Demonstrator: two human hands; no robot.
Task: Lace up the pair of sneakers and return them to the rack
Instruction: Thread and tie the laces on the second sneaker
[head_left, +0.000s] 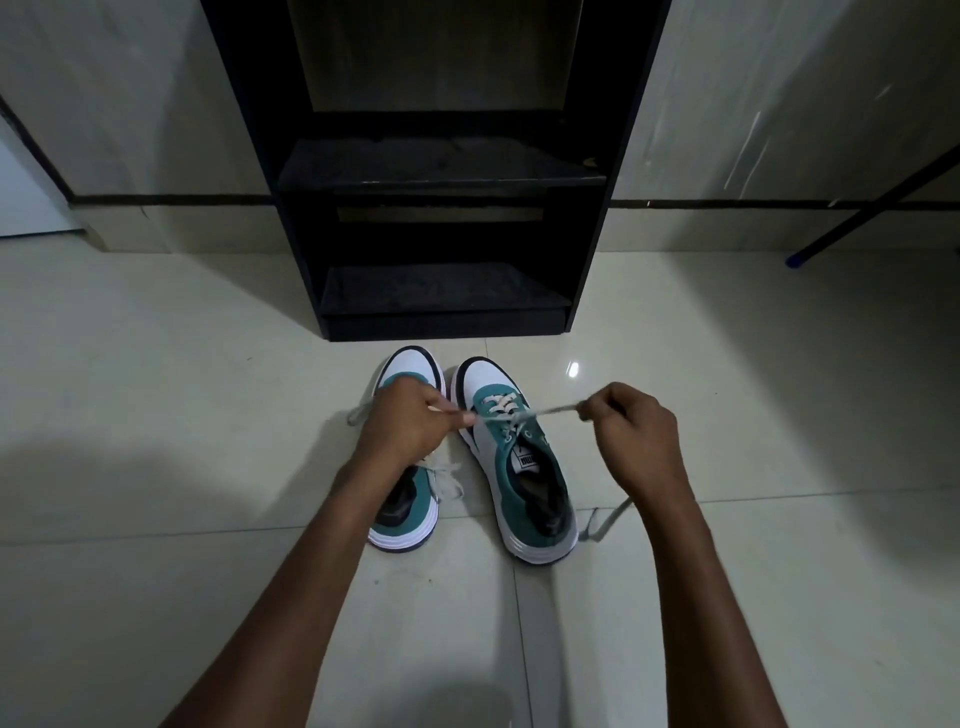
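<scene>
Two white and teal sneakers stand side by side on the tiled floor, toes toward the rack. The right sneaker (524, 467) has its cream lace (550, 410) threaded through the lower eyelets. My left hand (410, 421) pinches one end of that lace above the left sneaker (410, 374), hiding its middle. My right hand (631, 431) pinches the other end, pulled out taut to the right. The lace's tail (608, 519) hangs from under my right hand to the floor. The left sneaker shows a tied bow near its tongue.
The black shoe rack (441, 291) stands just beyond the toes, against the wall, with two bare dark shelves in view. A thin dark pole with a blue tip (797, 258) leans at the far right. Pale floor tiles surround the sneakers.
</scene>
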